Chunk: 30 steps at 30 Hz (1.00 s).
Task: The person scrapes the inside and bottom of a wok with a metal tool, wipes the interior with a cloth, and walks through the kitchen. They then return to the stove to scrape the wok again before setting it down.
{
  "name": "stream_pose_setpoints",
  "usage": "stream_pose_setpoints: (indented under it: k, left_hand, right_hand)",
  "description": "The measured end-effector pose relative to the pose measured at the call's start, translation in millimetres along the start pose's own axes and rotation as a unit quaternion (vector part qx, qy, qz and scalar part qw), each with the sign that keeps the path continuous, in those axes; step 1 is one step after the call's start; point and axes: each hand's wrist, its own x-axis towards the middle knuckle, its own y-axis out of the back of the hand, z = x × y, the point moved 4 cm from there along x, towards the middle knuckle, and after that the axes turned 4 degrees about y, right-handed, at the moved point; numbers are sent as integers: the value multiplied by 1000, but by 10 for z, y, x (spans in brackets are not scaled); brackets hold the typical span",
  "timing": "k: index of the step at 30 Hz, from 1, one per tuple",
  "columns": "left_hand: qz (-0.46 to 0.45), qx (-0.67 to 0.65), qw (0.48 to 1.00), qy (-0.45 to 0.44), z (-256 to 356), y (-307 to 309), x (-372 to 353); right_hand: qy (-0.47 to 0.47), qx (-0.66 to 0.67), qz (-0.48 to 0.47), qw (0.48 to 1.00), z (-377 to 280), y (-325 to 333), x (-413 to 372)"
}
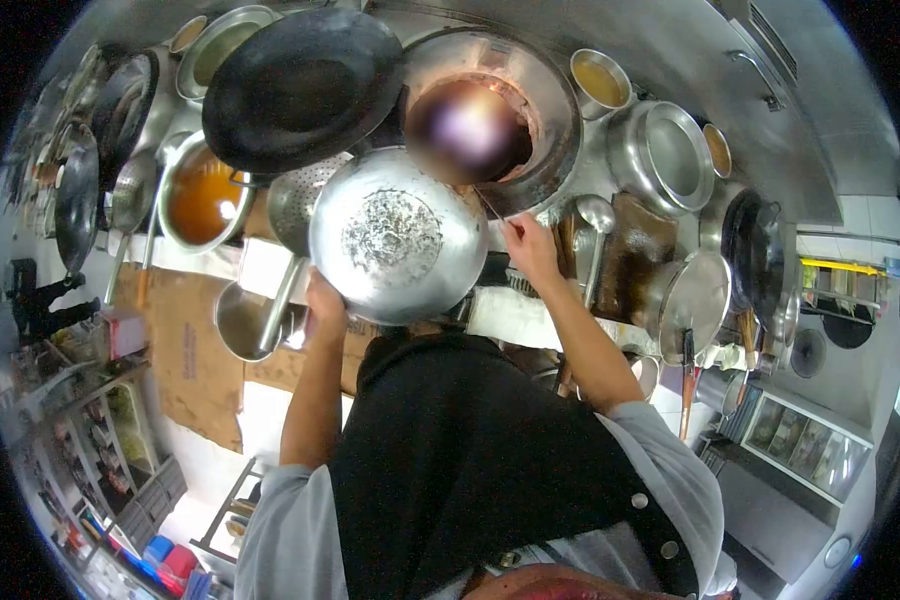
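Note:
My left hand is closed on the lower left rim of a wide silvery metal basin, tilted so that a round patch of dark specks in its middle shows. The basin is beside the front of a lit wok burner, whose glow is blurred white and purple. My right hand is pinched near the burner's front rim, right of the basin. A thin dark sliver, too fine to name, runs from its fingertips toward the burner. A large black wok lies left of the burner.
Left stand a pot of orange-brown liquid and a perforated strainer. Below is a metal pot. Right are a ladle, a brown-stained board, a large steel pot and a container of yellow liquid.

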Motion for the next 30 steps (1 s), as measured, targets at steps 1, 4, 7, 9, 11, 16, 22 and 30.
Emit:
stream_pose_setpoints:
  k: [1,4,7,9,11,16,22,30]
  left_hand:
    - [0,-19,1000,3,1,-16,1]
    - [-3,-1,999,50,10,-51,-77]
    - [-62,608,771,-178,-605,-32,580]
    - [-11,605,766,-218,-1120,-210,738]
    - [11,582,783,-217,-1530,-401,1015]
    - [99,236,963,-85,-383,-193,242]
    - [102,86,991,-12,119,-27,-161]
    - [64,44,996,37,159,-9,-166]
  right_hand:
    - [-28,-1,-14,1000,51,38,-140]
    - [10,28,18,999,27,42,-99]
    - [10,27,-21,999,-80,8,104]
    - [-5,47,-56,997,-186,85,-118]
    - [46,-1,-21,999,440,-103,-172]
    - [22,14,-105,994,276,-222,331]
    - [-25,1,-114,993,289,-186,286]
    - [-2,-10,-107,994,225,-203,457]
